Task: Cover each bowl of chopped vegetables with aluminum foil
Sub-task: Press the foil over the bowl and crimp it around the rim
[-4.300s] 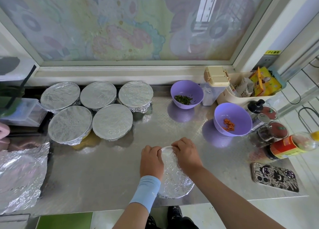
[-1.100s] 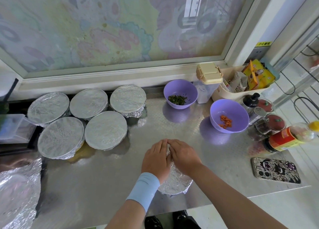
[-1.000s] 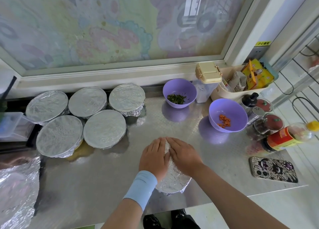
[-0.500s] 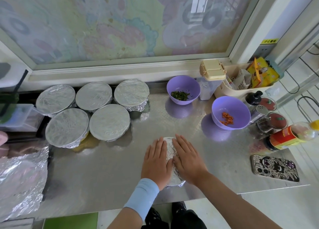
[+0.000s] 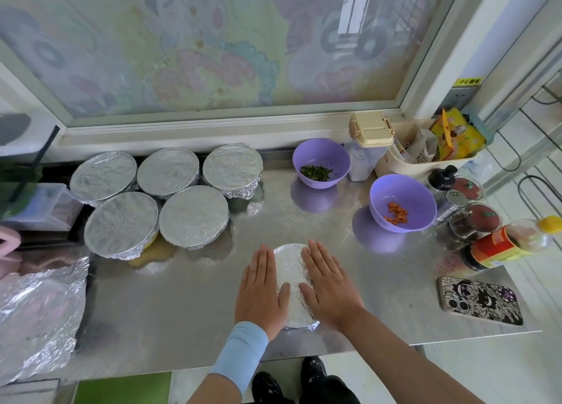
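Five foil-covered bowls stand clustered at the back left of the steel counter; a sixth foiled bowl sits at the front edge, with the left hand and right hand lying flat on its top, fingers straight, pressing and gripping nothing; this one looks nearly sealed; left to do, as I judge it: the purple bowl of greens and the purple bowl of carrot, both bare; loose foil lies far left

Steel counter under patterned window
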A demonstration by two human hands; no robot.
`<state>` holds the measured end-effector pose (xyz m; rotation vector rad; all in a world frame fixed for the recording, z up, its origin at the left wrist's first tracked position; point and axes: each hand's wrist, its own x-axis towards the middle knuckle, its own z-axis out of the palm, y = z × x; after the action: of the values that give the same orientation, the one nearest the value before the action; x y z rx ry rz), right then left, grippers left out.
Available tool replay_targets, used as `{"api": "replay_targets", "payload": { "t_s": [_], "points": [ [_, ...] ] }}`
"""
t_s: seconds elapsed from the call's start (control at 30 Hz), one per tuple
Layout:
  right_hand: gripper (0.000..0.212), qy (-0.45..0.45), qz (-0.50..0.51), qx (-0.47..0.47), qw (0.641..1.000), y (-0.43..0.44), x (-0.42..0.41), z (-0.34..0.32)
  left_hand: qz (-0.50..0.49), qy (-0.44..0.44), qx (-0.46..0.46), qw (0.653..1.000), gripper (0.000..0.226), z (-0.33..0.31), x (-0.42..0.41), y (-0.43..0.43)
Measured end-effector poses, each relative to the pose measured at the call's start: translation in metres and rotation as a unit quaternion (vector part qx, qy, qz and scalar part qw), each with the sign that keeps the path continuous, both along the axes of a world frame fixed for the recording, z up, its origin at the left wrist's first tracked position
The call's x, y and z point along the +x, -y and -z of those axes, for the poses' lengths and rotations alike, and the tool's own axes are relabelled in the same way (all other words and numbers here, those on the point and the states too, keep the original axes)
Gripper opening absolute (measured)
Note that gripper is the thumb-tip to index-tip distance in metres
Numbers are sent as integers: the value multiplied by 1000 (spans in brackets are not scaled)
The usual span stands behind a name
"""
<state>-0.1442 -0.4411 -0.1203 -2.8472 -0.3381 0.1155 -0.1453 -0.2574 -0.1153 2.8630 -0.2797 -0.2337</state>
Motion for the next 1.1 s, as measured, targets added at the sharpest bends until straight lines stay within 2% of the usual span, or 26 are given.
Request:
{"api": "replay_targets", "payload": {
  "t_s": [0.2, 0.27, 0.4, 0.53, 0.6, 0.7, 0.8, 0.97, 1.1],
  "points": [
    [73, -12, 31, -22, 999, -6, -3, -6, -29, 9, -7, 1000, 70, -1, -17, -6],
    [74, -9, 47, -38, 998, -9, -4, -9, 6, 22, 2, 1000, 70, -3, -8, 4],
    [71, 5, -3, -56, 998, -10, 2, -9, 88, 26, 38, 995, 67, -4, 20, 10],
    [70, -5, -8, -52, 999, -6, 5, -6, 132, 51, 30, 989, 67, -3, 30, 2],
    [72, -10, 4, -49, 999, -8, 3, -6, 100, 52, 14, 994, 66, 1, 27, 0],
    [72, -20, 10, -52, 998, -9, -1, -6, -2, 45, -46, 998, 65, 8, 6, 3],
    [72, -27, 12, -59, 998, -7, -1, -7, -45, 43, -95, 994, 70, 10, -16, 12],
    [73, -36, 18, -46, 998, -10, 0, -8, -128, 34, -193, 972, 75, 9, -38, 26],
    [83, -69, 43, -30, 996, -14, -5, -16, -148, 13, -274, 950, 74, 10, -28, 26]
  ]
}}
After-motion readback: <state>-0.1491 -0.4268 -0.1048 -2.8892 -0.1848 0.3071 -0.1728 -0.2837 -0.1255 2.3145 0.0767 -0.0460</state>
